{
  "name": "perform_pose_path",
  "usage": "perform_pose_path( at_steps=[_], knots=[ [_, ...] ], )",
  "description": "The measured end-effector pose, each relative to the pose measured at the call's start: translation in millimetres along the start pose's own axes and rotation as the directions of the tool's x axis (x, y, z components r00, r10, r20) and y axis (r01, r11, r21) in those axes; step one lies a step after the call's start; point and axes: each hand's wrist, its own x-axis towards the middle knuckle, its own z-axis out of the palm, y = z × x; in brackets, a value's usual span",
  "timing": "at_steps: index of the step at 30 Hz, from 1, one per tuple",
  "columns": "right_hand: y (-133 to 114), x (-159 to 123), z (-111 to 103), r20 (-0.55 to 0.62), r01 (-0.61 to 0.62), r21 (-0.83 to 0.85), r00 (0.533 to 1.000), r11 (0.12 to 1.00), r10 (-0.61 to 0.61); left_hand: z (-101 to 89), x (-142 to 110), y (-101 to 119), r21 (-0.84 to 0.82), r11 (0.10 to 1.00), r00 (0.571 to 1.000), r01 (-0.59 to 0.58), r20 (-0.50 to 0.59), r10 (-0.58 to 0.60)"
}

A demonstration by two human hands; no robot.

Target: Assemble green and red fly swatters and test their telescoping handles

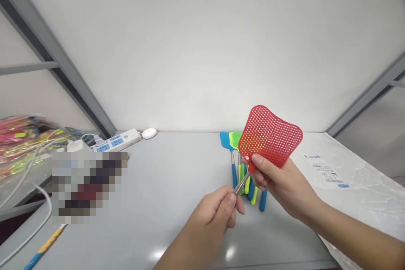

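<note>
Red plastic fly swatter [268, 135], with a square mesh head and steel shaft: the left hand [213, 215] pinches the shaft, the right hand [280, 181] grips the head's base.

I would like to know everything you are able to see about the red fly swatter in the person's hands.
The red fly swatter has a rounded, square head of plastic-looking mesh, full of small holes, and a thin, shiny metal shaft. It is held tilted in the air: the right hand pinches the lower part of the head, and the left hand grips the shaft.
</note>
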Motion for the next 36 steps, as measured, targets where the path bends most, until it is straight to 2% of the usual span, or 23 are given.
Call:
perform_pose_path(
  at_steps=[3, 6, 10, 13, 15, 18, 19, 20, 23, 24, 25, 27, 28, 29, 31, 33, 35, 36],
  knots=[
    [-3.1, -19.6, 16.5, -0.072, 0.105, 0.021, 0.992, 0.994, -0.103, 18.8, -18.1, 4.4, -0.11, 0.994, 0.999, -0.013, -0.031, 0.01],
    [-4.1, -43.1, 32.7, -0.088, 0.164, 0.047, 0.983, 0.985, -0.16, 32.8, -43.6, 4.4, -0.148, 0.989, 0.995, -0.03, -0.101, 0.015],
    [-3.4, -66.9, 50.9, -0.043, 0.13, 0.118, 0.991, 0.984, -0.126, 40.7, -73.7, -7.5, -0.21, 0.976, 0.994, -0.058, -0.103, 0.037],
    [4.8, -73.0, 62.8, 0.053, 0.053, 0.103, 0.997, 0.993, -0.059, 46.7, -77.3, -22.5, -0.24, 0.958, 0.978, -0.159, -0.168, 0.12],
    [15.0, -73.4, 71.0, 0.136, 0.008, 0.06, 0.991, 0.998, -0.016, 52.0, -70.6, -32.4, -0.191, 0.946, 0.928, -0.26, -0.322, 0.19],
    [31.7, -71.2, 80.9, 0.188, 0.046, -0.019, 0.981, 0.999, -0.042, 54.3, -58.2, -41.2, -0.07, 0.926, 0.781, -0.371, -0.563, 0.271],
    [36.2, -69.9, 82.5, 0.182, 0.078, -0.046, 0.981, 0.996, -0.069, 51.5, -56.2, -42.0, -0.006, 0.921, 0.747, -0.391, -0.586, 0.313],
    [39.6, -68.4, 83.0, 0.174, 0.108, -0.073, 0.98, 0.991, -0.094, 46.8, -55.9, -42.0, 0.076, 0.914, 0.735, -0.399, -0.569, 0.368],
    [42.5, -64.7, 79.9, 0.18, 0.152, -0.153, 0.976, 0.976, -0.124, 23.7, -63.4, -40.3, 0.339, 0.864, 0.762, -0.372, -0.42, 0.493],
    [41.5, -64.6, 78.4, 0.184, 0.16, -0.188, 0.975, 0.969, -0.125, 15.6, -66.9, -39.9, 0.376, 0.856, 0.754, -0.356, -0.426, 0.5],
    [40.0, -65.2, 77.4, 0.183, 0.168, -0.231, 0.975, 0.958, -0.126, 8.5, -69.7, -39.7, 0.368, 0.861, 0.727, -0.35, -0.473, 0.498],
    [36.8, -68.7, 77.9, 0.181, 0.196, -0.343, 0.973, 0.919, -0.141, 0.2, -72.0, -38.8, 0.236, 0.877, 0.654, -0.418, -0.593, 0.471],
    [35.8, -71.3, 79.7, 0.193, 0.224, -0.399, 0.969, 0.889, -0.157, -0.9, -71.4, -37.7, 0.125, 0.865, 0.63, -0.486, -0.636, 0.446],
    [35.6, -74.3, 82.6, 0.215, 0.255, -0.445, 0.961, 0.858, -0.174, -0.2, -69.8, -35.9, -0.002, 0.834, 0.629, -0.552, -0.657, 0.416],
    [38.2, -80.2, 90.6, 0.266, 0.312, -0.498, 0.943, 0.809, -0.2, 3.7, -65.4, -30.7, -0.249, 0.745, 0.679, -0.619, -0.647, 0.348],
    [44.0, -84.7, 98.9, 0.281, 0.328, -0.527, 0.938, 0.784, -0.204, 6.8, -61.6, -25.0, -0.413, 0.681, 0.732, -0.605, -0.625, 0.271],
    [50.6, -86.8, 104.7, 0.274, 0.315, -0.562, 0.944, 0.765, -0.187, 5.9, -60.2, -21.2, -0.491, 0.651, 0.753, -0.579, -0.629, 0.195],
    [53.4, -86.9, 106.1, 0.266, 0.304, -0.587, 0.948, 0.75, -0.175, 3.7, -60.5, -20.3, -0.515, 0.633, 0.748, -0.578, -0.644, 0.159]
  ],
)
